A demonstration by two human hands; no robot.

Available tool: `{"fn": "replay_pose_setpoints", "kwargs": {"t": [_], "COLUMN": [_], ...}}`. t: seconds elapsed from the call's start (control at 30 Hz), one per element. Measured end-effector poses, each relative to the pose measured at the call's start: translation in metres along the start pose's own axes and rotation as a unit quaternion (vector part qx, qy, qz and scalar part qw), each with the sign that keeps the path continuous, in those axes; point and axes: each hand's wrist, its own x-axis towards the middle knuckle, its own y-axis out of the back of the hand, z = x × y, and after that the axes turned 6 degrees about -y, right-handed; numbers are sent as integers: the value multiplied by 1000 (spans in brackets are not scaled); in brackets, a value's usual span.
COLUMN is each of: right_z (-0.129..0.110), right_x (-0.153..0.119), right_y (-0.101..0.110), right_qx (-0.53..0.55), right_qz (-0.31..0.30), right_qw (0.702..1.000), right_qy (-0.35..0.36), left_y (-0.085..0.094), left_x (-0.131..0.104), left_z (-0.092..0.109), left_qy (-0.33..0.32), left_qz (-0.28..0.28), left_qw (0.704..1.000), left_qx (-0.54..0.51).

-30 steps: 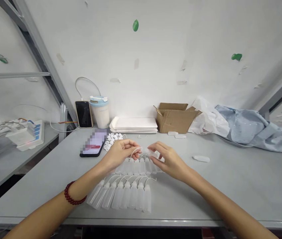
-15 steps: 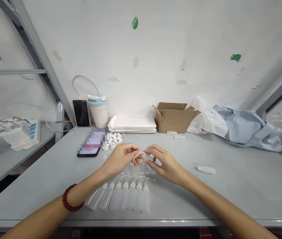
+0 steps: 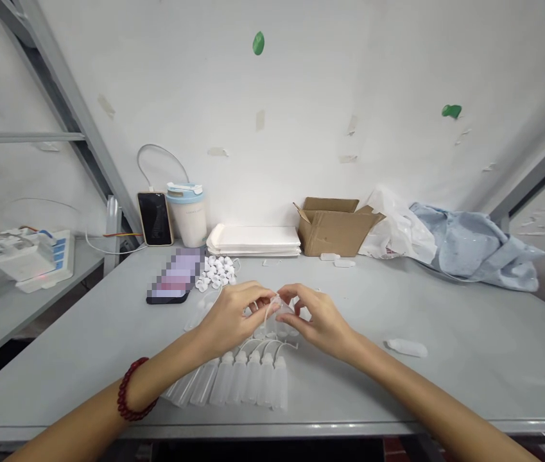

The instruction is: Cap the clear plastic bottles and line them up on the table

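Note:
My left hand [image 3: 230, 316] and my right hand [image 3: 315, 316] meet above the grey table [image 3: 445, 308], fingertips pinched together on one small translucent squeeze bottle [image 3: 282, 308] with a thin curved white tip. Just below them lies a row of several similar bottles [image 3: 248, 380], side by side with their tips toward my hands. More bottles are partly hidden under my hands. A pile of small white caps [image 3: 217, 272] sits behind my left hand. A red bead bracelet [image 3: 128, 391] is on my left wrist.
A phone [image 3: 174, 282] lies flat left of the caps. Against the wall stand another phone [image 3: 155, 218], a white cup [image 3: 187, 214], stacked white trays [image 3: 254, 240], a cardboard box [image 3: 334, 226], a plastic bag [image 3: 401, 231] and blue cloth [image 3: 477, 247]. One loose bottle [image 3: 407, 347] lies right.
My hands have come closer together and slightly nearer to me, closing on the bottle. The camera has shifted a little, so the table items sit lower in view.

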Motion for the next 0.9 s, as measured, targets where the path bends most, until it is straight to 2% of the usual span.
{"fn": "replay_pose_setpoints", "kwargs": {"t": [0.33, 0.6, 0.7, 0.77, 0.9], "right_z": [5, -6, -10, -13, -16], "right_x": [-6, -4, -2, -1, 2], "right_y": [-5, 1, 3, 3, 4], "right_qx": [-16, 24, 103, 178, 331], "right_qz": [-29, -8, -7, -13, -34], "right_qw": [999, 999, 994, 980, 926], "right_qy": [21, 28, -29, -89, -181], "left_y": [-3, 3, 5, 4, 0], "left_x": [-2, 2, 3, 2, -2], "left_z": [-4, 5, 5, 3, -2], "left_qy": [6, 61, 68, 58, -33], "left_qz": [-51, -50, -35, -11, 49], "left_qw": [998, 996, 995, 997, 998], "left_qx": [27, -49, -57, -48, -11]}}
